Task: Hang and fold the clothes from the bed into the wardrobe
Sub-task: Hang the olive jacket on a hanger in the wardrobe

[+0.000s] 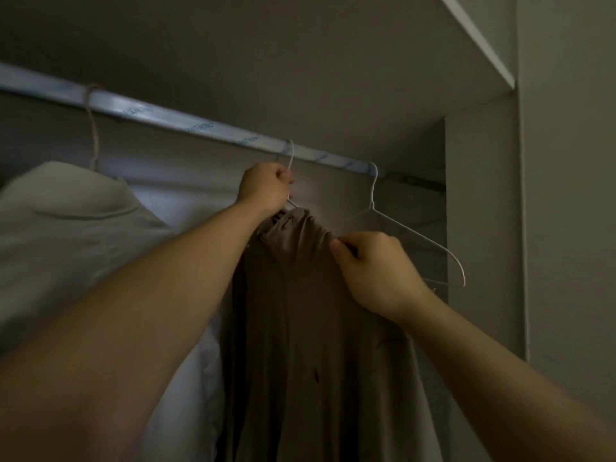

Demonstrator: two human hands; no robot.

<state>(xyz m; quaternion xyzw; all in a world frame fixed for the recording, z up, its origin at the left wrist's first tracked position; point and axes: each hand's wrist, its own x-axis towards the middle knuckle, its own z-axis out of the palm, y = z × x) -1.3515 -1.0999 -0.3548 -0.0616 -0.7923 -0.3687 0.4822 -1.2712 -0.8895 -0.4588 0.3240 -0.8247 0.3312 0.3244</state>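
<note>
Taupe-brown soft cloth, a long garment (300, 328) with a small dark mark low on its front, hangs down the near middle of the view between two bare forearms that reach up and away from the camera. Its gathered top is draped over a thin white wire hanger (292, 155), whose hook is over the wardrobe rail, so the garment is inside the wardrobe, hanging below the rail. The left hand (263, 186) is curled tightly round the neck of that hanger just under the hook, with its knuckles turned toward the camera. The right hand (373, 265) pinches the bunched cloth at the garment's right shoulder between thumb and fingers. Just beside the brown garment on the left a white cloth (186, 378) hangs behind the left forearm, and further left a pale grey collared garment (73, 235) hangs from a hanger with a brownish hook (93, 135); the two garments are near each other, but I cannot tell if they touch. To the right of the held hanger, a second white wire hanger (371, 195) hangs bare on the same rail, its sloping arm passing behind the right hand. The silvery metal rail (133, 106), wrapped in a film with faint blue print, runs slanting from upper left down to the right and meets the grey wardrobe side panel (480, 211). Above it all, the white edge of a shelf (476, 38) crosses the upper right corner.
</note>
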